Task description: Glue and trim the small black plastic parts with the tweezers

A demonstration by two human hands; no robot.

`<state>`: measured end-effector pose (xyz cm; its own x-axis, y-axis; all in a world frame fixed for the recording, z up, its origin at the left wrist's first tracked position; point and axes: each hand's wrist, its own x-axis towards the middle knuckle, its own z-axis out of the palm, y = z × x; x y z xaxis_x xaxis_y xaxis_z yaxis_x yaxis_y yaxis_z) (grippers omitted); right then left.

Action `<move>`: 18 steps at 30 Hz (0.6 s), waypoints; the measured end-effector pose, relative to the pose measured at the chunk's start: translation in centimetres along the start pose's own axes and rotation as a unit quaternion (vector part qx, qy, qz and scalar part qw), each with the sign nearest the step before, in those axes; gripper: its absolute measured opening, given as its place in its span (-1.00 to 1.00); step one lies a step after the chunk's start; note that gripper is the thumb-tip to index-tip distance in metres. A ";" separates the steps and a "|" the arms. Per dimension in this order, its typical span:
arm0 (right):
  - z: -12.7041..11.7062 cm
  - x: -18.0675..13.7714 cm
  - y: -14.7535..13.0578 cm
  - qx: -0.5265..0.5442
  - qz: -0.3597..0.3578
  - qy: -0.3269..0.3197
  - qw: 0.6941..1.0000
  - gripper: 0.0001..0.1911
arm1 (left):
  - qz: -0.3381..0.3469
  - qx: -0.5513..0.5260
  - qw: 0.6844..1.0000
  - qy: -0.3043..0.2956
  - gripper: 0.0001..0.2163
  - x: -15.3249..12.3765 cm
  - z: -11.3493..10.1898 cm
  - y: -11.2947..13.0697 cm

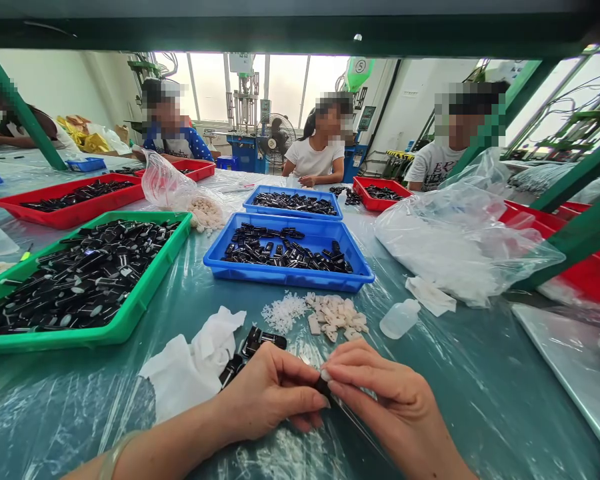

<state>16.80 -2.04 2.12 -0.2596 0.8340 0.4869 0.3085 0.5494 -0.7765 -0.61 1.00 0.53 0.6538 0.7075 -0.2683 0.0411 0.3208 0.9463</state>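
Black part is gripped at near centre by the left hand; the right hand is closed against it, anything pinched there being unclear. Likely light, stiff and slippery, it is best held by its sides.

The room is bright; daylight enters by the back windows, whose panes are almost washed out to white. The film-covered tabletop shows streaks of glare, and small highlights shine on the black parts. The overhead beam is dark. The left hand and right hand are rather sharp, the far machines softer. Mosaic blocks cover the co-workers' heads. The side edges look stretched.
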 end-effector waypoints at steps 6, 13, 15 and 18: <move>0.0 -0.5 0.4 -0.031 -0.019 0.002 0.999 -0.68 | 0.004 -0.005 1.000 0.010 -0.80 0.0 0.0 0.0; 0.4 -0.5 0.6 -0.073 -0.048 -0.007 0.996 -0.71 | 0.013 0.019 0.999 0.025 -0.84 0.0 0.1 -0.2; 0.4 -0.5 0.7 -0.085 -0.059 -0.001 0.995 -0.73 | 0.008 0.022 0.999 0.028 -0.84 0.0 0.1 -0.2; 0.4 -0.4 0.7 -0.101 -0.075 0.005 0.992 -0.73 | 0.003 0.025 0.999 0.027 -0.83 0.0 0.1 -0.2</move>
<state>16.78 -2.02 1.16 -0.3076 0.7419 0.5958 0.4438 0.6658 -0.5999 -0.58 0.88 0.40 0.6120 0.7429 -0.2710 0.0761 0.2858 0.9553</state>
